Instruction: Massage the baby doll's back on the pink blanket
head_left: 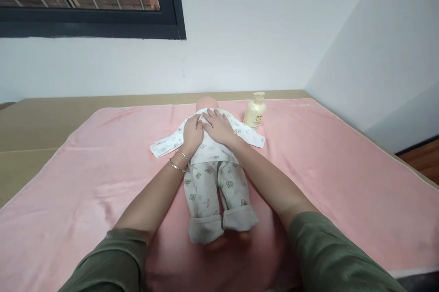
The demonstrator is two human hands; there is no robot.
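A baby doll [209, 150] in a white patterned top and trousers lies on a pink blanket [120, 168], its head at the far end and its sleeves spread sideways. My left hand [193, 133] rests on the left side of the doll's upper body, fingers pointing away and close together, gripping nothing that I can see. Two bangles circle that wrist. Flat on the upper body, with fingers spread, lies my right hand [218, 126]. The fingertips of both hands are near each other. The doll's face is not visible.
A cream pump bottle [254, 110] stands on the blanket just beyond the doll's right sleeve. Behind the tan padded surface [51, 120] rises a white wall, with a dark-framed barred window [171, 4] at the upper left.
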